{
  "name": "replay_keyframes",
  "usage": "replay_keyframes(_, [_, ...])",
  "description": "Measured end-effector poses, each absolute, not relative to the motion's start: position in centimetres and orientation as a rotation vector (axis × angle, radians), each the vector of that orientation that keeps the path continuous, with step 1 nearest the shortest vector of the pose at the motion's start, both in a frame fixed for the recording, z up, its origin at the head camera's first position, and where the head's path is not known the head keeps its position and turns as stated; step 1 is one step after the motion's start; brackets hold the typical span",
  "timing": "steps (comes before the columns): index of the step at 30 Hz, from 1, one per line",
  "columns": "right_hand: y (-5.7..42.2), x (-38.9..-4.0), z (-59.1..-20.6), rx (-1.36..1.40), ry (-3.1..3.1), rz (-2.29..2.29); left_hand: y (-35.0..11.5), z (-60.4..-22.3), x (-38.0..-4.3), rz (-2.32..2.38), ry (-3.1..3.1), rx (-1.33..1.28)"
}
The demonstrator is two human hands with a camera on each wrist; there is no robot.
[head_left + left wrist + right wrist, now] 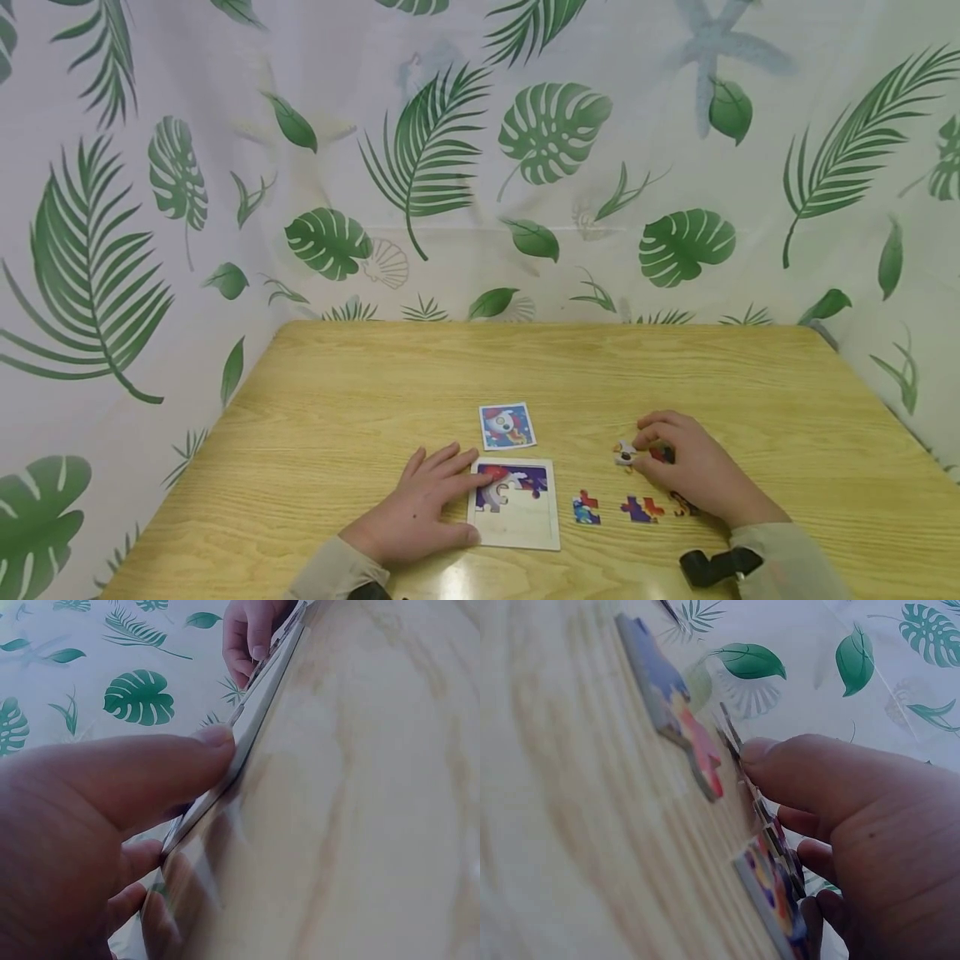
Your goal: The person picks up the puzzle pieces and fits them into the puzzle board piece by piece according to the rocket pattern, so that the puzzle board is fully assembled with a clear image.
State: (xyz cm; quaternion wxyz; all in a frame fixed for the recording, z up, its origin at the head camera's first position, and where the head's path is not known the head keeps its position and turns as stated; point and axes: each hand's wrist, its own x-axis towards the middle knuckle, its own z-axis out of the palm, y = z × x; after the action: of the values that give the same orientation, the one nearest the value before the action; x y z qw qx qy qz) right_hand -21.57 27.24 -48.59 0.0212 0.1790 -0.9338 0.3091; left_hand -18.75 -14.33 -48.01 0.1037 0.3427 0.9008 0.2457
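My left hand (427,504) lies spread at the left side of a white-rimmed puzzle tray (517,542). Its index fingertip rests on the joined pieces (491,493) along the tray's top and left, and its thumb touches the left rim. To the right of the tray, my right hand (697,467) pinches a white and grey puzzle piece (624,455) at its right edge with thumb and fingertips. Another dark and red piece (663,454) shows partly under that hand. In the right wrist view, the thumb (759,754) meets a thin piece edge.
A small picture card (507,426) showing a rocket lies just behind the tray. Nearer the front are a blue and red piece (586,507), a purple and orange piece (642,509), and another piece (682,504) beside the right wrist. A leaf-print cloth (450,283) hangs behind the wooden table (337,400).
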Motion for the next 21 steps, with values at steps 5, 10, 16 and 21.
replay_keyframes(5, [27.32, -21.56, -48.64, 0.534, -2.898, 0.974, -14.23, -47.94, -18.75, 0.726, 2.651, 0.991])
replay_keyframes(10, [27.36, -21.59, -48.73, 0.522, -2.901, 1.003, -14.29, -47.97, -18.79, 0.729, 2.652, 0.994])
replay_keyframes(16, [27.32, -21.61, -48.55, 0.546, -2.898, 1.022, -14.35, -48.08, -18.83, 0.725, 2.663, 1.014])
replay_keyframes(21, [27.05, -21.53, -48.36, 0.541, -2.891, 0.999, -14.38, -48.08, -18.90, 0.724, 2.664, 1.024])
